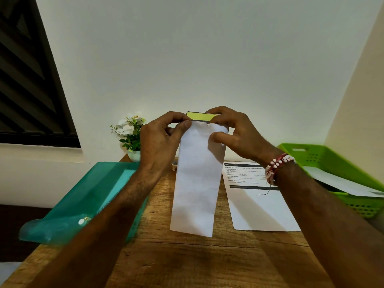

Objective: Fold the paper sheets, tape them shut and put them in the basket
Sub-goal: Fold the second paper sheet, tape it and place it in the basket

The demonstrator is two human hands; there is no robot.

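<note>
A folded white paper sheet (196, 179) hangs upright in the air above the wooden table (187, 256), a long narrow strip. Both hands hold its top end. My left hand (161, 138) pinches the top left corner with thumb and forefinger. My right hand (232, 134) grips the top right, fingers curled over the edge. A strip of yellow tape (202, 117) with dark edges stretches between the two hands along the paper's top. The green basket (324, 161) stands at the right, with a white sheet lying in it.
A printed instruction sheet (253, 204) lies flat on the table right of the folded paper. A teal plastic folder (83, 200) covers the left side. A small potted white flower (131, 134) and a small cup stand at the back against the wall.
</note>
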